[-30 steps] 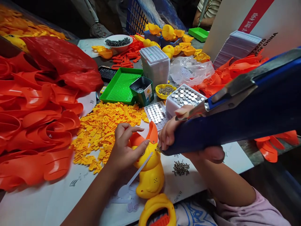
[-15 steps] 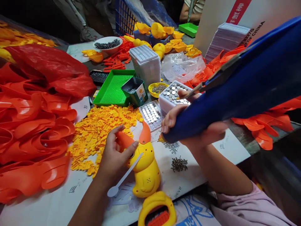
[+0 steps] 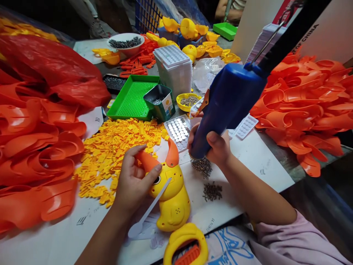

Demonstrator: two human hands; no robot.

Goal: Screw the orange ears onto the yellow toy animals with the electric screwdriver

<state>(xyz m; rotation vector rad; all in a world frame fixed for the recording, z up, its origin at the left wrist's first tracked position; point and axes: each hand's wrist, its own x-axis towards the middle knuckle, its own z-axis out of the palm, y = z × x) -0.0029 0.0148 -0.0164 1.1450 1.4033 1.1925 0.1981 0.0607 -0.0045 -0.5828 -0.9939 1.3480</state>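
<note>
Head view: left hand (image 3: 134, 181) fingers curled, pinching the yellow duck toy (image 3: 171, 200) near the bench's front edge. Right hand (image 3: 213, 145) wrapped round the blue screwdriver (image 3: 227, 101), tip at a screw pile (image 3: 202, 165). Beak fitted; fastening apparently outstanding.

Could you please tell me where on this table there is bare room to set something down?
Bare paper lies near the front edge, left of the left hand, and right of the screw piles, below the orange shells. Crowded elsewhere: yellow clips, trays, bowls.
</note>
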